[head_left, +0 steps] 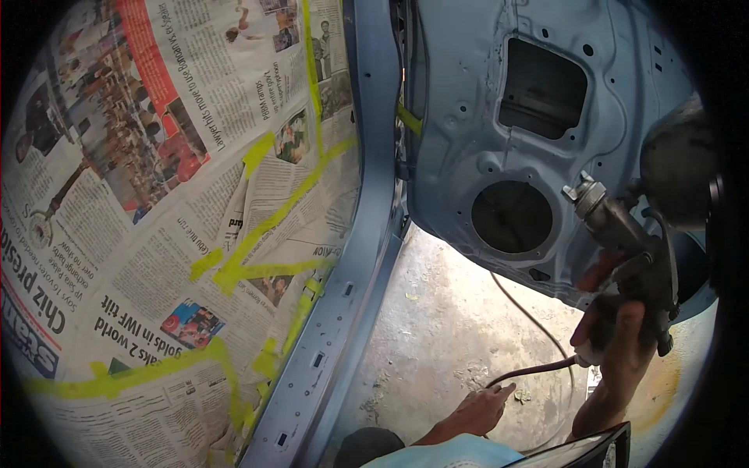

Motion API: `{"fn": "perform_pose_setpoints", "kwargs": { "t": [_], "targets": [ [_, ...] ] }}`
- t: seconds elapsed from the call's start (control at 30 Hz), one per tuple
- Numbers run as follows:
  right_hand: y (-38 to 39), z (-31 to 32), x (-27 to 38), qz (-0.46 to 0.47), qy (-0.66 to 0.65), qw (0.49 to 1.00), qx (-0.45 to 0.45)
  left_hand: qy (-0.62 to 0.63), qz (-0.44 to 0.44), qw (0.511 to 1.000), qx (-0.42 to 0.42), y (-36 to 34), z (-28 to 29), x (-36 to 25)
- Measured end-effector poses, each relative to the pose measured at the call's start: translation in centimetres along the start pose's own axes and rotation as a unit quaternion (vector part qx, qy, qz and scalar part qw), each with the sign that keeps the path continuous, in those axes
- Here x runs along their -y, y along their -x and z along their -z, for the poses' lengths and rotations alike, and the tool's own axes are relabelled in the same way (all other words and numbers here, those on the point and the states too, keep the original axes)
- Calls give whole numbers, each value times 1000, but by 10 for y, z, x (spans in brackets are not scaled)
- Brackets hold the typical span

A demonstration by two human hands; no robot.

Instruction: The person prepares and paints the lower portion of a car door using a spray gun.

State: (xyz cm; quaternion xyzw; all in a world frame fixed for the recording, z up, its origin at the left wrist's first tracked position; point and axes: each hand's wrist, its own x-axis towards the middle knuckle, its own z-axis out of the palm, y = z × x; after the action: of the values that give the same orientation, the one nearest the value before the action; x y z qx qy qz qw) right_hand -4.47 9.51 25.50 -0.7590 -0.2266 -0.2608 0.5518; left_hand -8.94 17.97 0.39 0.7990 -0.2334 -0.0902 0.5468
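My right hand (624, 324) is wrapped around the handle of a metal spray gun (640, 242), held beside the inner side of a blue-grey car door (484, 86). Its nozzle points up and left, and a dark rounded cup (683, 164) sits on its far right side. From the gun's base a dark air hose (538, 369) runs left to my left hand (480, 409), low in the view. That hand appears closed around the hose, though part of its grip is hidden. The gun does not visibly touch the door.
Newspaper masking (156, 257) with yellow-green tape (289, 226) covers the left side. A blue-grey door sill (312, 366) runs beside it. Between sill and door lies a pale concrete floor (437, 312) with a thin hose loop (538, 312). A dark-framed edge (620, 444) shows at lower right.
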Motion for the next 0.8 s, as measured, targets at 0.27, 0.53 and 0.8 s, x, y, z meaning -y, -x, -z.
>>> {"fn": "perform_pose_setpoints", "kwargs": {
  "t": [0.27, 0.53, 0.8],
  "targets": [
    [0, 9, 6, -75, 13, 995, 60, -4, -20, 1000, -4, 3, -3, 3],
    [-26, 7, 17, 20, -65, 997, 30, -5, -9, 1000, -4, 0, -7, -1],
    [-54, 11, 35, -95, -124, 979, 135, -3, 45, 997, 60, 0, 3, 12]
  ]
}}
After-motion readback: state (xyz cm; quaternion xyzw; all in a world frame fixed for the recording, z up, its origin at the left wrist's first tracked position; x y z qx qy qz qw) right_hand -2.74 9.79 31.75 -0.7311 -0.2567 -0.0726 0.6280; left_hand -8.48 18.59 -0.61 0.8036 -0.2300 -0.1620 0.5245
